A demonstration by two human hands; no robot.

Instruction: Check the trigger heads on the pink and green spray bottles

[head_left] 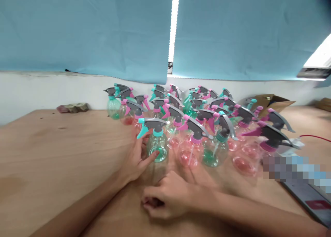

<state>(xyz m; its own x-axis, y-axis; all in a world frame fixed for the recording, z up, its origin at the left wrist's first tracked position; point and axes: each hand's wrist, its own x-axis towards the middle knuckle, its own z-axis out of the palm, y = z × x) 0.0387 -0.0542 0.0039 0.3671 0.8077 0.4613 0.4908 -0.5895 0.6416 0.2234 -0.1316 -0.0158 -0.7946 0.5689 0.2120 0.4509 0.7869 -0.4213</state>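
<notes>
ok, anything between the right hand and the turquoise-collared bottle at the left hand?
Only the left hand, its thumb over the lower front of the bottle; otherwise just bare tabletop shows between bottle and right hand.

1. Round, clear-tinted plastic spray bottles with grey trigger heads (191, 156): more than twenty, massed towards the desk's far edge; overlap hides the exact number.
2. Bare hands: two, one left hand (136, 163), one right hand (172, 195).
3. Open brown cardboard box (281, 104): one.
4. Thin red cable (316, 137): one.
5. Light-brown wooden desk (51, 161): one.
</notes>
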